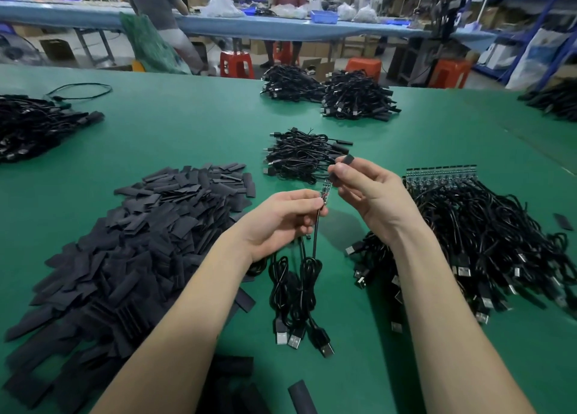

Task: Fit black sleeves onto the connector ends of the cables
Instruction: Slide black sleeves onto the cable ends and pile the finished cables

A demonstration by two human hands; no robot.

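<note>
In the middle of the frame, the left hand (278,223) is pinching a thin black cable (315,241) just under its connector end (325,189), a tiny green board with red bits. The cable is hanging down to the green desk (187,126), where its USB plug (324,346) is lying beside two others in the lower middle.

Just to the right and a bit higher, the right hand (371,195) is pinching a short black sleeve (342,168) between its thumb and curled fingers (345,173). The lower end of the sleeve is sitting right at the tip of the little board. I cannot tell if the board is already inside it.

A big heap of flat black sleeves (131,241) is filling the lower left. A pile of cables with bare boards (487,235) is lying at the right. A small bundle of cables (299,157) is sitting just above the hands, and more bundles (327,92) are lying in the upper middle.
</note>
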